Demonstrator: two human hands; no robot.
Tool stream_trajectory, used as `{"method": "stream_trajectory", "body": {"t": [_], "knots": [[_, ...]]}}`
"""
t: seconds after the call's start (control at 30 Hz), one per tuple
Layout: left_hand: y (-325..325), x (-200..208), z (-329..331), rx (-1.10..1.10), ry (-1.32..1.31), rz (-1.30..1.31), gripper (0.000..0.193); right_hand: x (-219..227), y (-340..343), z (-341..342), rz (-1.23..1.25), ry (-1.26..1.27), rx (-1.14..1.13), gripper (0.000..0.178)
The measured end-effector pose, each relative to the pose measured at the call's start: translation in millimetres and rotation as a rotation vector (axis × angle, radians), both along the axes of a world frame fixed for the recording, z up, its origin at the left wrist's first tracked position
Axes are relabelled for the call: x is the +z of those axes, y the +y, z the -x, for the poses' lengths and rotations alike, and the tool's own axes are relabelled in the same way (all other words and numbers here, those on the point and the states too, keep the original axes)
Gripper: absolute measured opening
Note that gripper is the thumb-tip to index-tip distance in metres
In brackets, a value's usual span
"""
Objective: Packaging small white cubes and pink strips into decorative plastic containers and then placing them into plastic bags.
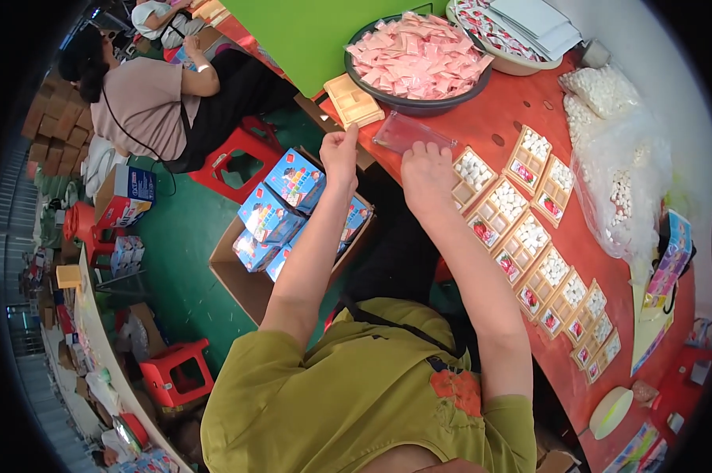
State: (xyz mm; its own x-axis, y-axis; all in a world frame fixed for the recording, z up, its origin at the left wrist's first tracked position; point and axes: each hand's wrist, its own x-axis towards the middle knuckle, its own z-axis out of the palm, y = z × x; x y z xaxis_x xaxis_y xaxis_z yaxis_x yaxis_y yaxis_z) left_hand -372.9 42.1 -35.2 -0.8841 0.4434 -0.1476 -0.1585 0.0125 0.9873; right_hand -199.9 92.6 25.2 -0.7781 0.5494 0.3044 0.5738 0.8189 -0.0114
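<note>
My left hand (pixel 340 160) is closed in a pinch just below a stack of tan divided trays (pixel 354 101) at the table edge. What its fingertips hold, if anything, is too small to make out. My right hand (pixel 428 180) has its fingers curled together at the near edge of a clear, flat plastic piece (pixel 403 132). Whether it grips that piece is hidden. Beside this hand, several filled trays (pixel 507 199) lie in a slanting row, with white pieces and small red-and-white packets in their compartments.
A dark basin of pink sachets (pixel 419 59) and a pale basin of packets (pixel 502 35) stand at the back. Clear bags of white pieces (pixel 616 150) lie right. Blue boxes (pixel 295 181) fill a carton on my left. A person (pixel 147 102) sits on a red stool (pixel 238 162).
</note>
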Motion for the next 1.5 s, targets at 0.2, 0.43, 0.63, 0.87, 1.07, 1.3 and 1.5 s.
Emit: {"method": "stream_trajectory", "body": {"t": [0.2, 0.43, 0.63, 0.87, 1.07, 1.3, 1.5], "knots": [[-36.6, -2.9, -35.5, -0.195, -0.307, -0.074, 0.034, -1.4, -15.7, 6.4, -0.071, 0.011, 0.044, 0.012], [-69.9, 16.9, -58.2, -0.488, -0.497, -0.351, 0.031, 28.2, -38.6, -3.2, 0.000, 0.082, 0.205, 0.015], [-75.7, 71.7, -82.0, -0.624, -0.343, -0.486, 0.065, 73.7, -59.7, -48.0, 0.324, 0.442, 0.232, 0.005], [-44.0, 85.3, -150.6, -1.064, -0.289, -0.485, 0.100, 65.4, -51.0, -134.6, 1.602, 0.815, 0.061, 0.008], [-33.0, 90.4, -200.2, -1.285, -0.421, -0.320, 0.123, 55.4, -44.7, -184.0, 1.551, 0.881, -0.051, 0.008], [-36.4, 94.0, -212.5, -1.325, -0.435, -0.285, 0.125, 57.7, -58.9, -188.3, 1.467, 0.912, -0.157, 0.011], [-47.4, 75.0, -203.3, -1.280, -0.456, -0.279, 0.121, 38.5, -64.1, -183.3, 1.694, 0.980, -0.165, 0.014]]}}
